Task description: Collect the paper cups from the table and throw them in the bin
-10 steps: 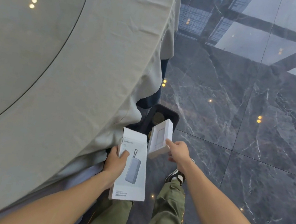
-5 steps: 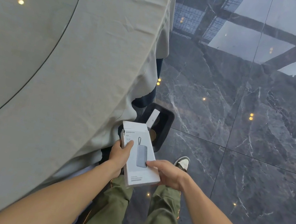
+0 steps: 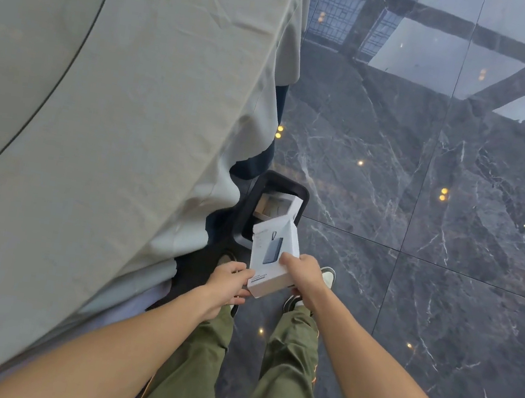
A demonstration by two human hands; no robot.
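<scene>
No paper cup shows in the head view. A white power-bank box (image 3: pixel 271 258) is held just above the near rim of the black bin (image 3: pixel 247 210), which stands on the floor beside the table. My right hand (image 3: pixel 303 273) grips the box's right side, thumb on top. My left hand (image 3: pixel 228 279) pinches its near left corner. Inside the bin lies an open white box tray (image 3: pixel 275 206).
The round table with a grey-green cloth (image 3: pixel 109 142) fills the left side, its cloth hanging next to the bin. Glossy dark marble floor (image 3: pixel 437 225) spreads to the right. My legs in green trousers (image 3: pixel 286 372) and my shoes stand just behind the bin.
The small white tray left my right hand and now lies in the bin. My right hand then took hold of the larger box, which has shifted forward over the bin's near rim.
</scene>
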